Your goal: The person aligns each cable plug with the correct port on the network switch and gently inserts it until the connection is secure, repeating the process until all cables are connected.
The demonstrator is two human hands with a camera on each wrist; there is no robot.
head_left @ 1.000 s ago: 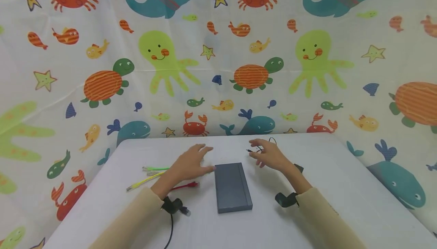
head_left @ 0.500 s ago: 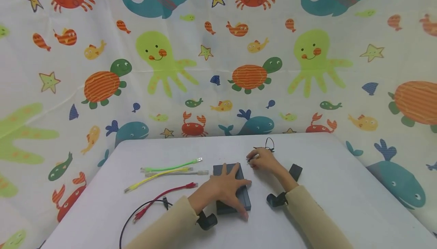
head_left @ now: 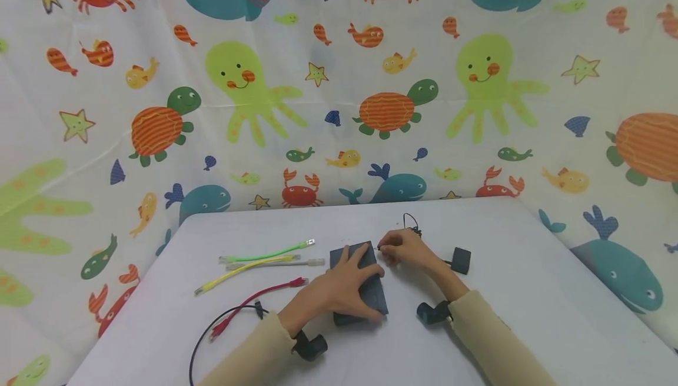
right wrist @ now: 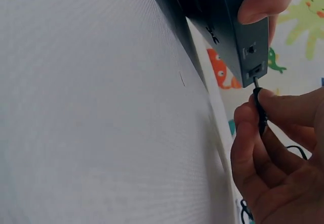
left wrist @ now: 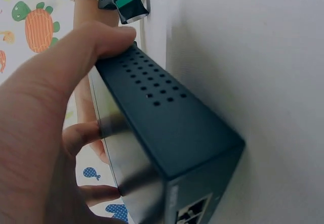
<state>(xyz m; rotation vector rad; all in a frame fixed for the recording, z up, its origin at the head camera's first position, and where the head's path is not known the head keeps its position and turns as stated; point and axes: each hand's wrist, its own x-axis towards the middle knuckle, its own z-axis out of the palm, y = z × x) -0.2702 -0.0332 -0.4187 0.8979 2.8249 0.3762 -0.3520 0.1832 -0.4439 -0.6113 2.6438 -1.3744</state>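
Right grip [head_left: 406, 249] has nudged left, up to the dark box [head_left: 375, 295] on the desk [head_left: 392, 356], pinching a black plug [right wrist: 261, 107]; left grip [head_left: 344, 286] spans and clasps the box. Only right wrist shows the tip at a socket [right wrist: 256, 70], insertion unclear; only left wrist shows vent holes [left wrist: 150, 77].

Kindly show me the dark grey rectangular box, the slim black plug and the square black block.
Dark grey rectangular box [left wrist: 177, 128]: left wrist view, on its perforated side.
Slim black plug [right wrist: 261, 115]: right wrist view, on its black body.
Square black block [head_left: 461, 260]: head view, on its upper face.
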